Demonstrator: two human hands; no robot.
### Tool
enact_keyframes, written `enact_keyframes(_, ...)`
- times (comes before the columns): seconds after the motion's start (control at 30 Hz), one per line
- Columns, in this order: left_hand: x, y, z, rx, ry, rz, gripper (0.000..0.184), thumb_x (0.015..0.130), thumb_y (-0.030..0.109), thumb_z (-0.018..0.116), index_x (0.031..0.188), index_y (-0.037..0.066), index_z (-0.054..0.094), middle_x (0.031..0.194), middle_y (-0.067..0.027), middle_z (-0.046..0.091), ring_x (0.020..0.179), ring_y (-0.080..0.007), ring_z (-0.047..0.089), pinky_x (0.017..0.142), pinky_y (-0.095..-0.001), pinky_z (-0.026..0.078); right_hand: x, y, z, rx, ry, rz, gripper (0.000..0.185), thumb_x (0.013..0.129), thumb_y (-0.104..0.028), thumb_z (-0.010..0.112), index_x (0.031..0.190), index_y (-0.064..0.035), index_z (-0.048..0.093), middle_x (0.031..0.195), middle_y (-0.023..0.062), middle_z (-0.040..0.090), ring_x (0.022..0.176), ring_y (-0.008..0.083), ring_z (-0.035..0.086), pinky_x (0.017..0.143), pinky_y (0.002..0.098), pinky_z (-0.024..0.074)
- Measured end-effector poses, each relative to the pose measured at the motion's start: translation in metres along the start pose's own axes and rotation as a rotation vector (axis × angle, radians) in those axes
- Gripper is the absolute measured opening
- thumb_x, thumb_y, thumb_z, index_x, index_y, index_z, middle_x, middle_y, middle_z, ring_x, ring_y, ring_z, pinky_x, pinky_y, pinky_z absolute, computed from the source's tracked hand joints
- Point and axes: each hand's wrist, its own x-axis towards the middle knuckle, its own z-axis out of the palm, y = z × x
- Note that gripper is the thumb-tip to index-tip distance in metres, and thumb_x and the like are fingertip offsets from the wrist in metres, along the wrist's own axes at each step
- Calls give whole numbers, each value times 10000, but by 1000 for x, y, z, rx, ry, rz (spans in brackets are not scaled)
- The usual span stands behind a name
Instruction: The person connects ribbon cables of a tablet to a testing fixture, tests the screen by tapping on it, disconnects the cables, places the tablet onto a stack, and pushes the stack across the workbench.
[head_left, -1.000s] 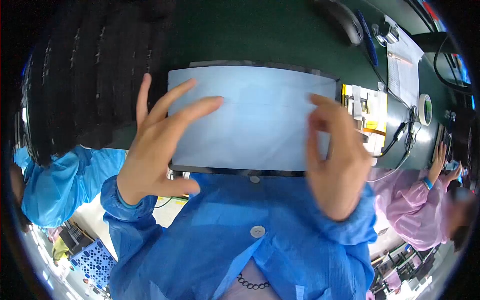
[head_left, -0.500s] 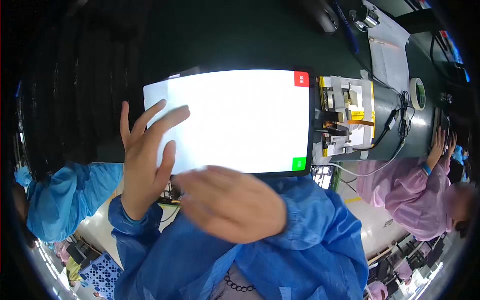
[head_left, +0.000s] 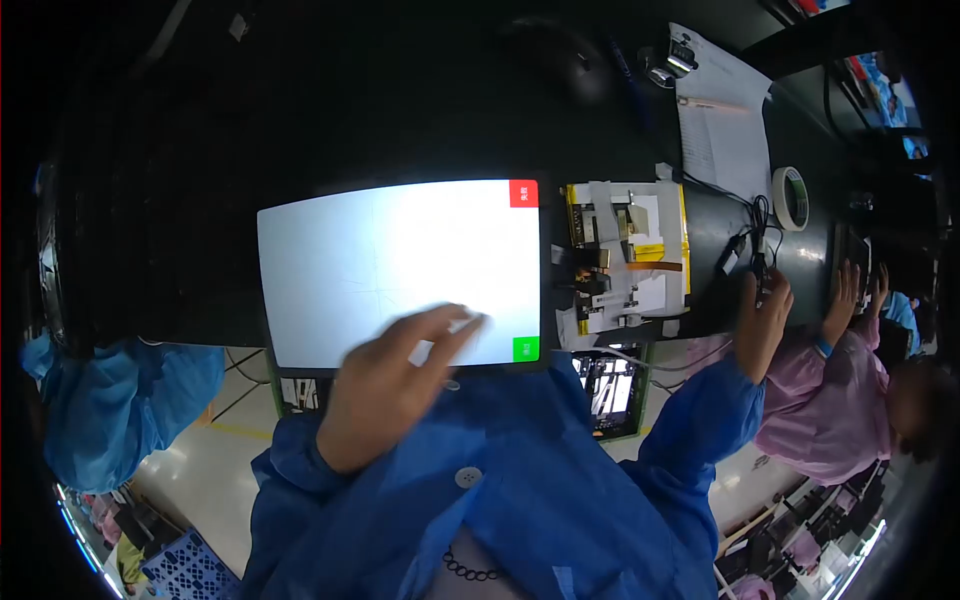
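Observation:
A flat display panel (head_left: pixel 390 260) lies in front of me, its screen lit white, with a red block at its upper right corner and a green block at its lower right. Over the screen's lower edge is my left hand (head_left: pixel 385 385), blurred, thumb and forefinger pointing right; whether it grips anything is unclear. Beyond the circuit assembly, at the table's front edge, my right hand (head_left: pixel 765 320) has its fingers around part of a black cable (head_left: pixel 760 240). Short flat cables link the panel to the taped circuit assembly (head_left: pixel 630 260).
Paper sheets (head_left: pixel 720 130), a tape roll (head_left: pixel 790 198) and a dark mouse (head_left: pixel 570 65) lie farther back. A person in pink (head_left: pixel 825 410) sits at the right, a person in blue (head_left: pixel 130 410) at the left. A tray (head_left: pixel 610 395) shows below the table edge.
The screen has gone from dull grey-blue to white with coloured corner blocks. My right hand has moved from the panel to the cable at the right. The camera view has shifted.

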Motion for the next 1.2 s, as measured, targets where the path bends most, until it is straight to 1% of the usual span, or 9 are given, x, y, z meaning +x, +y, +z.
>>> enact_keyframes(0.13, 15, 17, 11, 93, -105, 281, 250, 801, 160, 649, 1050, 155, 668, 1210, -85, 555, 1109, -233, 535, 1005, -382, 411, 18, 3, 8, -51, -31, 144, 287, 881, -216, 591, 1054, 0, 515, 988, 172, 545, 873, 306, 585, 709, 372, 476)
enact_keyframes(0.17, 14, 16, 11, 93, -100, 273, 256, 819, 127, 636, 1070, 168, 666, 1257, -98, 532, 1186, -239, 476, 1068, -423, 321, 20, -4, 5, -28, -17, 167, 222, 860, -136, 581, 1044, -19, 539, 995, 166, 545, 885, 319, 575, 735, 378, 468)
enact_keyframes(0.2, 16, 15, 8, 99, -100, 270, 256, 819, 127, 636, 1070, 168, 666, 1257, -98, 532, 1186, -239, 476, 1068, -423, 321, 22, -6, 4, -21, -18, 166, 222, 860, -136, 581, 1044, -19, 539, 995, 166, 545, 885, 319, 575, 735, 378, 468)
enact_keyframes(0.3, 25, 14, -10, 148, 26, 107, 332, 808, 3, 559, 1078, 161, 668, 1279, -104, 521, 1211, -266, 463, 1068, -483, 292, 22, -22, -4, 119, -146, -444, 318, 705, 95, 532, 979, -56, 587, 1028, 153, 534, 906, 321, 537, 793, 369, 444)
enact_keyframes(0.4, 33, 3, -26, 319, 192, 9, 349, 770, 34, 605, 1098, 144, 646, 1257, -98, 527, 1184, -269, 483, 1070, -478, 289, 7, -41, -32, 138, -348, -583, 316, 670, 108, 550, 936, -56, 595, 1029, 143, 528, 933, 324, 531, 797, 380, 439)
enact_keyframes(0.63, 58, -11, -32, 439, 312, -60, 299, 796, 129, 612, 1094, 109, 616, 1193, -86, 544, 1146, -259, 493, 1060, -441, 301, -38, -93, -15, 338, -428, -649, 276, 653, -60, 726, 878, -36, 568, 847, 102, 522, 773, 299, 505, 695, 411, 416)
enact_keyframes(0.8, 72, -5, -12, 383, 137, -66, 452, 840, 179, 561, 1272, 72, 478, 1304, -128, 467, 1253, -284, 400, 1112, -450, 208, -39, -94, -15, 367, -517, -601, 289, 668, -56, 712, 903, -31, 547, 868, 112, 521, 796, 305, 511, 713, 403, 424)
enact_keyframes(1.0, 81, -3, -9, 333, 77, -73, 527, 820, 182, 580, 1309, 59, 425, 1242, -162, 500, 1229, -293, 417, 1112, -463, 191, -34, -77, -17, 472, -496, -783, 307, 648, -55, 712, 912, -50, 555, 916, 94, 565, 871, 286, 548, 779, 391, 439)
enact_keyframes(1.2, 90, -4, -11, 211, 129, -69, 465, 784, 118, 612, 1222, 33, 481, 1093, -165, 556, 1102, -298, 499, 1093, -464, 226, -46, -108, -17, 777, -477, -884, 308, 701, -137, 712, 929, -59, 520, 923, 106, 603, 772, 238, 623, 608, 336, 509)
